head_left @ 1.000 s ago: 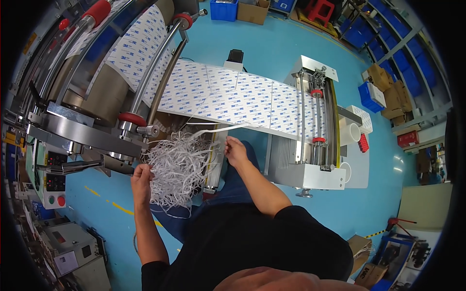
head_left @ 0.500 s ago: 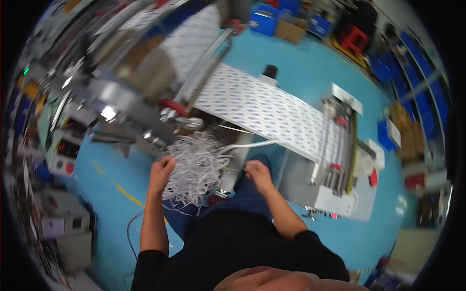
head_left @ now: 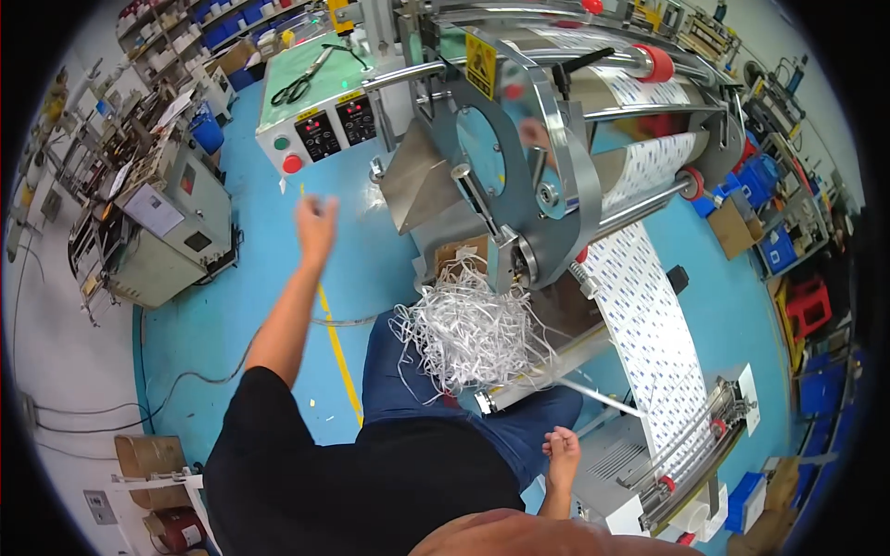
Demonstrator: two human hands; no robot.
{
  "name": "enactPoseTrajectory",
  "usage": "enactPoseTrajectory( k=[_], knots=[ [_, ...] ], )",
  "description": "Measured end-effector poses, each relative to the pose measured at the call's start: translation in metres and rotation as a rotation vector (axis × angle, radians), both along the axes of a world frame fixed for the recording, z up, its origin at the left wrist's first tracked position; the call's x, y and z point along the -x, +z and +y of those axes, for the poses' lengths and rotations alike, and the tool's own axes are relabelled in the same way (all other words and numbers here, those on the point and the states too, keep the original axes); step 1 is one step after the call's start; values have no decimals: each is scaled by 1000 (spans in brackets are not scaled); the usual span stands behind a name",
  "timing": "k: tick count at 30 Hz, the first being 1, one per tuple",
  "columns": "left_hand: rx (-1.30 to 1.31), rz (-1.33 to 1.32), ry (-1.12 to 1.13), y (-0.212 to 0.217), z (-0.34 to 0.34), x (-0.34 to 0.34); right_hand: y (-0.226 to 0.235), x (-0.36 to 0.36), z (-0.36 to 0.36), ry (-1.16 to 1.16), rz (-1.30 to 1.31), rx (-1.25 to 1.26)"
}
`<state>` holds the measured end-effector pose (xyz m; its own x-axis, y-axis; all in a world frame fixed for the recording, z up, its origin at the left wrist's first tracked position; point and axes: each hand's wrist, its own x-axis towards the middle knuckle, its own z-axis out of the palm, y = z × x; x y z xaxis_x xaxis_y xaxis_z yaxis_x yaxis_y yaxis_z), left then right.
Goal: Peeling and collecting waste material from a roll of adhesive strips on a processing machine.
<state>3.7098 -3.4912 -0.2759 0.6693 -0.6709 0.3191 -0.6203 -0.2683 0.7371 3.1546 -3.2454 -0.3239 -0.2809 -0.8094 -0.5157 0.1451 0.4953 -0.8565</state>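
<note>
My left hand (head_left: 317, 225) is raised at the end of an outstretched arm, just below the red push button (head_left: 293, 163) on the control box and apart from it. Motion smears its fingers. At the lower right, my right hand (head_left: 562, 452) hangs beside my thigh with its fingers curled in and nothing seen in them. A tangled heap of thin white strips (head_left: 471, 329) lies in front of my lap, partly over a cardboard box (head_left: 461, 255). One long strip stretches right toward the printed white web (head_left: 644, 324). Neither hand touches the heap.
A grey machine frame (head_left: 577, 176) with metal rollers stands ahead. Scissors (head_left: 295, 91) lie on the green top of the control box (head_left: 320, 134). Another machine (head_left: 176, 218) stands on the left. A cable (head_left: 199, 375) crosses the blue floor near a yellow line (head_left: 339, 357).
My view has turned left toward the control box. The left hand has moved away from the strips and reaches out toward the buttons. My right hand has dropped back near my thigh.
</note>
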Motion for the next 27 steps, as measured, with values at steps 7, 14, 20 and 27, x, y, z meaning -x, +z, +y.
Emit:
enactPoseTrajectory(
  k=[7, 14, 20, 27],
  knots=[
    [113, -221, -63, 40, -36, -141, 27, -21, -18, 185, -9, -51],
    [-10, -309, 69, 30, -49, -138, 3, -32, -30, 369, -81, -29],
    [-24, -392, 70, 40, -40, -155, 41, -116, -53, 1010, -12, 174],
    [168, -38, 28, 22, -13, -120, -6, -194, -128, 1399, 626, 407]
  ],
)
